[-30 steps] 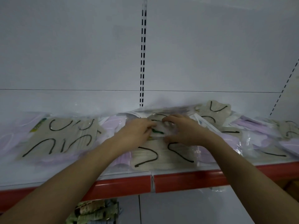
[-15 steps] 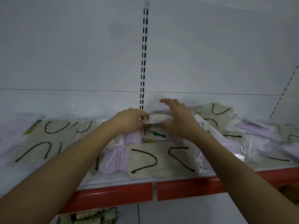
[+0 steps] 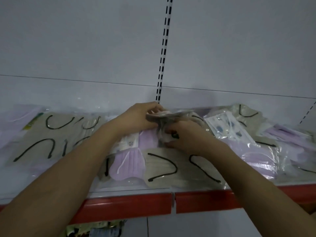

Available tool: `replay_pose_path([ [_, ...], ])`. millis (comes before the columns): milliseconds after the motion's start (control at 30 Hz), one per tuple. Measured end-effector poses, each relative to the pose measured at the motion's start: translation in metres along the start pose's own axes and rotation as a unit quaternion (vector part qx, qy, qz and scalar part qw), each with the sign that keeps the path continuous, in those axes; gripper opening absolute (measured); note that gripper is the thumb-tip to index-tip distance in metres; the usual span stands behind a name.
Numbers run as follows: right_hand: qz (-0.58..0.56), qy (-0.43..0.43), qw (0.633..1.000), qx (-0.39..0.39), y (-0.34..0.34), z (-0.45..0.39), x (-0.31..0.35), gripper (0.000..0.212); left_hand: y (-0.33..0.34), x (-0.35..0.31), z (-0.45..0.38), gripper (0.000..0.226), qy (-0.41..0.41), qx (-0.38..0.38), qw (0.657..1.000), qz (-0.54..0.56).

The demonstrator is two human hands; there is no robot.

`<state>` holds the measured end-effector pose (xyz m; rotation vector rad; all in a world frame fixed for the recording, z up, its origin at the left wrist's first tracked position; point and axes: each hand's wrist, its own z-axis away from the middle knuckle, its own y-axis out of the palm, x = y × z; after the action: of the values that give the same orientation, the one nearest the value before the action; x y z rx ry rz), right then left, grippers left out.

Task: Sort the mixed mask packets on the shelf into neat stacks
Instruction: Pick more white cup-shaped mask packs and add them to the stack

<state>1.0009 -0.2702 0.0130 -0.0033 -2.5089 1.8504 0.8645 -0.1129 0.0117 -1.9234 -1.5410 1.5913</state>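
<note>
Beige mask packets are now lifted off the pile at the shelf's back middle, gathered into a thin bundle, not flat as a moment ago — a stack is starting. Left hand curls round the bundle's left end; right hand has dropped lower, fingers pinching its hanging part. Purple packet and loose beige ones lie unsorted near the front edge.
</note>
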Motion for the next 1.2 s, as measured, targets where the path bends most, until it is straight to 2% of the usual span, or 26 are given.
replay_pose_path([
  [67,-0.01,0.0,1.0,0.012,0.005,-0.001,-0.007,0.053,0.001,-0.006,0.001,0.046,0.041,0.022,0.999,-0.024],
  [100,-0.005,0.005,1.0,0.018,0.009,-0.002,-0.012,0.054,0.0,-0.009,0.002,0.049,0.067,-0.003,0.996,-0.059],
  [167,0.015,0.02,1.0,-0.004,0.013,0.0,-0.013,0.031,-0.004,-0.018,0.007,0.043,0.124,-0.091,0.982,-0.112],
  [233,-0.004,0.035,0.998,-0.057,0.01,0.001,-0.012,0.015,-0.011,-0.027,0.011,0.023,0.159,-0.145,0.975,-0.058],
  [267,-0.021,0.054,0.994,-0.088,0.004,0.002,-0.011,0.013,-0.013,-0.031,0.013,0.015,0.15,-0.134,0.98,-0.004],
  [300,-0.039,0.073,0.989,-0.126,-0.003,0.002,-0.012,0.014,-0.013,-0.032,0.014,0.016,0.118,-0.104,0.987,0.037],
  [367,-0.093,0.13,0.966,-0.202,-0.02,0.001,-0.016,0.019,-0.006,-0.033,0.017,0.029,0.031,-0.028,0.998,0.038],
  [433,-0.19,0.179,0.924,-0.28,-0.035,-0.002,-0.018,0.028,0.004,-0.033,0.015,0.037,-0.04,0.027,0.998,0.039],
  [467,-0.231,0.183,0.904,-0.31,-0.042,-0.004,-0.016,0.03,0.006,-0.035,0.012,0.041,-0.067,0.035,0.994,0.077],
  [533,-0.254,0.149,0.889,-0.35,-0.049,-0.01,-0.008,0.02,0.003,-0.047,0.007,0.059,-0.131,0.023,0.961,0.244],
  [600,-0.198,0.079,0.907,-0.363,-0.051,-0.016,0.002,0.021,-0.009,-0.06,0.004,0.09,-0.185,0.042,0.88,0.435],
  [633,-0.171,0.044,0.92,-0.351,-0.051,-0.018,0.007,0.023,-0.016,-0.064,0.003,0.098,-0.186,0.058,0.847,0.495],
  [667,-0.153,0.012,0.931,-0.333,-0.051,-0.021,0.011,0.024,-0.023,-0.069,0.004,0.097,-0.18,0.063,0.826,0.53],
  [700,-0.145,-0.016,0.939,-0.311,-0.051,-0.022,0.015,0.025,-0.028,-0.073,0.005,0.086,-0.177,0.044,0.818,0.545],
  [767,-0.184,-0.06,0.937,-0.29,-0.049,-0.022,0.024,0.022,-0.04,-0.079,0.009,0.047,-0.187,-0.029,0.823,0.535],
  [833,-0.3,-0.041,0.898,-0.32,-0.05,-0.02,0.035,0.018,-0.053,-0.074,0.012,0.022,-0.202,-0.091,0.838,0.5],
  [900,-0.369,0.073,0.857,-0.353,-0.046,-0.023,0.035,0.02,-0.067,-0.061,0.02,0.024,-0.223,-0.123,0.842,0.476],
  [933,-0.368,0.141,0.865,-0.311,-0.043,-0.025,0.032,0.022,-0.072,-0.052,0.025,0.028,-0.236,-0.13,0.846,0.46],
  [1000,-0.316,0.231,0.912,-0.12,-0.029,-0.026,0.027,0.026,-0.077,-0.036,0.04,0.033,-0.265,-0.136,0.855,0.424],
  [1033,-0.276,0.236,0.932,-0.023,-0.021,-0.026,0.027,0.026,-0.078,-0.028,0.046,0.035,-0.276,-0.137,0.858,0.412],
  [1067,-0.23,0.223,0.946,0.041,-0.011,-0.027,0.027,0.026,-0.079,-0.021,0.051,0.035,-0.286,-0.134,0.858,0.405],
  [1133,-0.178,0.205,0.961,0.06,0.005,-0.031,0.03,0.029,-0.08,-0.007,0.061,0.035,-0.304,-0.116,0.857,0.399],
  [1200,-0.249,0.223,0.942,0.024,0.018,-0.036,0.031,0.032,-0.079,0.006,0.07,0.038,-0.322,-0.092,0.861,0.383],
])
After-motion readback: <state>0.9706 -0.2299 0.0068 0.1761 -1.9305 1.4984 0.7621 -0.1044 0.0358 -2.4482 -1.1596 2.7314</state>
